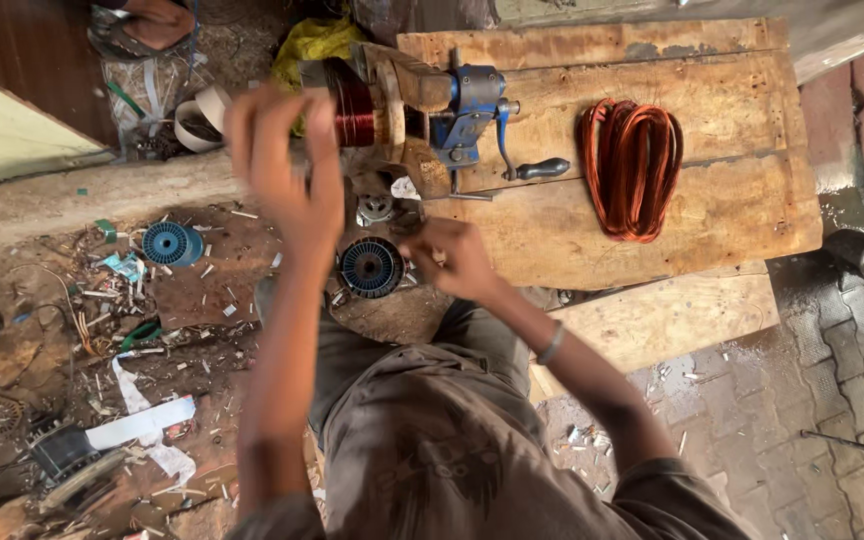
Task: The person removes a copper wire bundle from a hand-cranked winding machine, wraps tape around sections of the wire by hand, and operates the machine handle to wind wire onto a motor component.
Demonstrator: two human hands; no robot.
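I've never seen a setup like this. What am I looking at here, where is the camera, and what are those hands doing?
There is no machine doing the work: a person wears the camera on their head, so you look down over their chest at their own two bare hands. The left hand is raised and blurred, near a spool of reddish-brown copper wire. The right hand is lower, beside a round blue-lined motor core; whether it grips anything I cannot tell. On the rough wooden bench sits a blue hand-cranked winder with a dark handle, and a loose coil of copper wire. The ground on the left is littered with scraps and a second blue core.
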